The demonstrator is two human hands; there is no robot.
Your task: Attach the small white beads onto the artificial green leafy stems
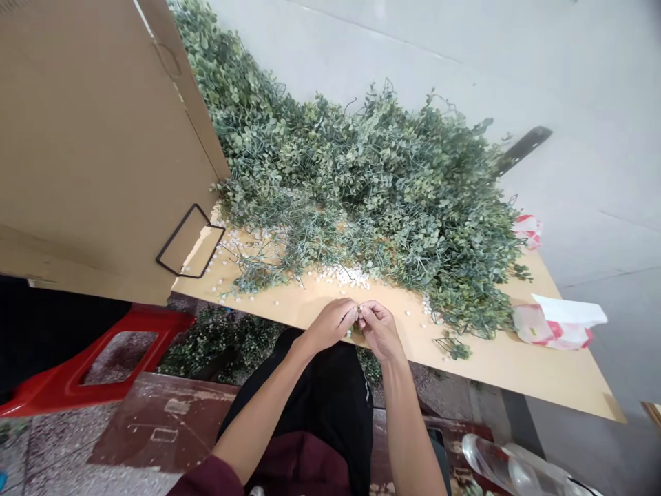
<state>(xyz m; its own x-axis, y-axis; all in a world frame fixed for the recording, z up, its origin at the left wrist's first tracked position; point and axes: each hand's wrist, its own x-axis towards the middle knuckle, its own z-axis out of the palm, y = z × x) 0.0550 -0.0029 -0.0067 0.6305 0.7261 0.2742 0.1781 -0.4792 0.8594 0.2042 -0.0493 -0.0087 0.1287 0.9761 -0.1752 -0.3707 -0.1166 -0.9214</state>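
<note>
Over the front edge of the tabletop, my left hand and my right hand meet, fingertips pinched together. A tiny white piece shows between the fingertips, by the right thumb. Beneath the hands hangs a bit of green leafy sprig, mostly hidden by the fingers. Just beyond lies a scatter of small white round pieces. Behind them rises a large heap of artificial green leafy stems, with thinner, barer stems nearer me. One loose sprig rests to the right.
A tall cardboard box stands at left, beside a black wire frame. Right of the heap are a dark-handled tool and a red-and-white plastic packet. Below are a red stool, more foliage and a clear bottle.
</note>
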